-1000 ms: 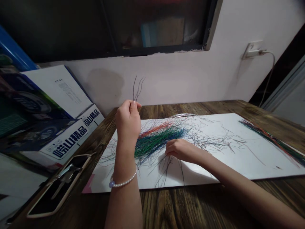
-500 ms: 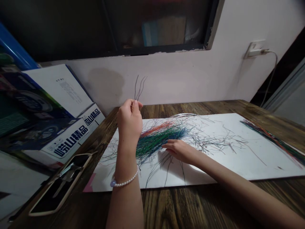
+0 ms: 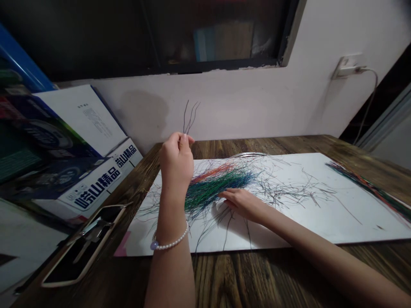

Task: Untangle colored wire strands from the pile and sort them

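My left hand, with a pearl bracelet on the wrist, is raised over the left part of a white board. Its thumb and fingers pinch a few thin dark strands that stick up against the wall. My right hand rests low at the near edge of a pile of green, blue and orange strands. Its fingers are bent together over the pile's edge; whether they hold a strand is too small to tell. Several dark strands spread below that hand toward the board's front edge.
Loose short strands scatter right of the pile. A coloured bundle lies at the board's right end. On the left are boxes and a black tray with metal tools. A socket with a plug is on the wall.
The whole view has shifted slightly. My left hand still pinches the raised strands and my right hand stays at the pile's edge.
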A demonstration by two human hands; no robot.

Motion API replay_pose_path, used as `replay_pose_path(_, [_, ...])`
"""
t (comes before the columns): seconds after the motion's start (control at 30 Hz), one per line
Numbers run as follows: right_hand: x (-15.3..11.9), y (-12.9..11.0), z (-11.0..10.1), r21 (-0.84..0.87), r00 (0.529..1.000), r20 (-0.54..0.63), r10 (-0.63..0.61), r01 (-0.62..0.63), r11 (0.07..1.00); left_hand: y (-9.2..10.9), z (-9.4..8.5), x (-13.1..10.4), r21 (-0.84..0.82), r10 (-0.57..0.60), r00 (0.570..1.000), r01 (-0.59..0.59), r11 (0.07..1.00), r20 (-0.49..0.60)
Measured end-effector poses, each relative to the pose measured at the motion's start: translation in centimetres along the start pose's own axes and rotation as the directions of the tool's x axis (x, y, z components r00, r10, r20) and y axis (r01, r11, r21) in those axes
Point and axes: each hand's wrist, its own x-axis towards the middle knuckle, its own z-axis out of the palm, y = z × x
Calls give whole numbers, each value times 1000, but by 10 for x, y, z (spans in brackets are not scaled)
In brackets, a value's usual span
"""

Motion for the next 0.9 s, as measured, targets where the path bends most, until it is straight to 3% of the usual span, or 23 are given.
replay_pose_path(0.9, [12, -3, 12, -205, 995, -75, 67, -81, 975, 2, 2, 2, 18, -14, 1000, 14, 1000, 16])
